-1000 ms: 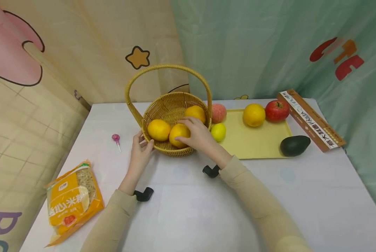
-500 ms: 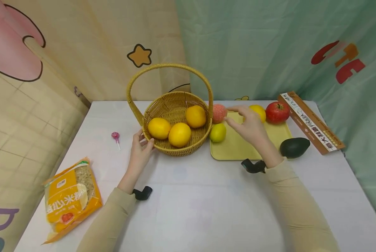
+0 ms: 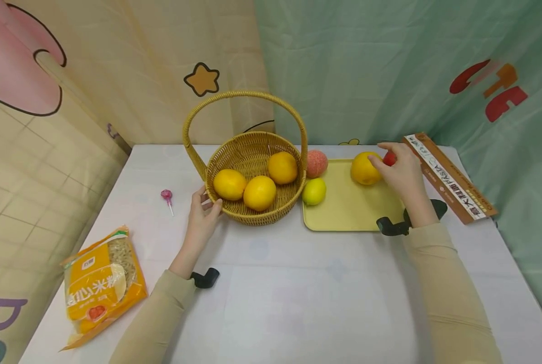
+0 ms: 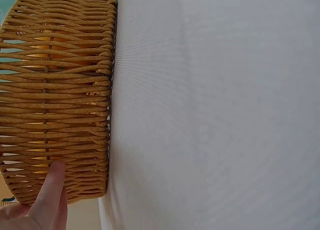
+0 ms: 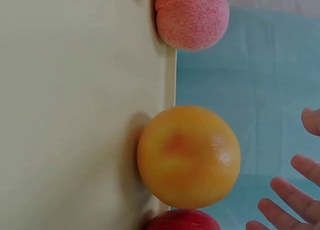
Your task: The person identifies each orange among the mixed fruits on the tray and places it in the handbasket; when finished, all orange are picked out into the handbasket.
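Note:
In the head view my left hand (image 3: 202,215) holds the near left side of a wicker basket (image 3: 263,217), thumb at the rim. The left wrist view shows a finger (image 4: 52,182) against the woven wall (image 4: 60,107). Inside the basket lie three yellow-orange fruits, one of them an orange-like fruit (image 3: 283,168). My right hand (image 3: 404,172) is over the right end of a yellow tray (image 3: 343,215), its fingers spread and holding nothing. Just left of it sits an orange (image 3: 366,168); behind the hand a red fruit (image 3: 390,158) is mostly hidden.
A pink peach (image 3: 317,164) and a yellow-green lemon-like fruit (image 3: 314,191) lie beside the basket. A dark avocado (image 3: 439,208) and a pasta box (image 3: 452,179) are at the right. At the left are a lollipop (image 3: 166,195) and an orange food bag (image 3: 102,288).
My right hand has left the fruit in the basket and moved right across the tray, past the peach, to the orange and red fruit. The left hand stays at the basket.

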The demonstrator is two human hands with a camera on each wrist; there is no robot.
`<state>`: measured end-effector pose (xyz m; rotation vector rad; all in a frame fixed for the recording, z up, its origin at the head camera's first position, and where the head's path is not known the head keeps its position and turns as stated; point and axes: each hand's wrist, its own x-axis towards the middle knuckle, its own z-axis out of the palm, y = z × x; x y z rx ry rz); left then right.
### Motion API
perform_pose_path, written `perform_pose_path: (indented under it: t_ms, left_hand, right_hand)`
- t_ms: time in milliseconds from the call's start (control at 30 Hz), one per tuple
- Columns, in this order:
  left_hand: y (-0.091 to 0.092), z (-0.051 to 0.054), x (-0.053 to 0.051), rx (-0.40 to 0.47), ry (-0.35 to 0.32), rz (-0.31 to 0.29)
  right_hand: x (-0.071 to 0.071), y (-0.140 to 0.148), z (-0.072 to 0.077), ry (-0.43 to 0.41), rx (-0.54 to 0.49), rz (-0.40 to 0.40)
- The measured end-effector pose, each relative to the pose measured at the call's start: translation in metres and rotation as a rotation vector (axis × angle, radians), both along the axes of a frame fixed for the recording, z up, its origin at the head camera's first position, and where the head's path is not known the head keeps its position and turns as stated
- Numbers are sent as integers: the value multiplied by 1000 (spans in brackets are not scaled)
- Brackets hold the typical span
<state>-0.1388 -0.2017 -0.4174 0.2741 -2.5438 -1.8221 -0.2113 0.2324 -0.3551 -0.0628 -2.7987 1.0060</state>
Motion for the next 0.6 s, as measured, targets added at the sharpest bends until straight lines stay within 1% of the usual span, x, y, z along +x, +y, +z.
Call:
perform_pose_path:
  t_ms: [167,267,467,600]
  left_hand:
    - [-1,0,0,-5,4,-2]
    - [-1,0,0,-9,5,1]
    - [0,0,0,-7,1,3]
    - [0,1,0,-12,0,4]
  right_hand:
    - [-10,4,-11,-35,-19,6]
    - [-17,3,-18,-85,-29,5]
    - [-25,-3,-32,-188,-39,-27]
    - [-29,-6,-37,-208,-43,-36]
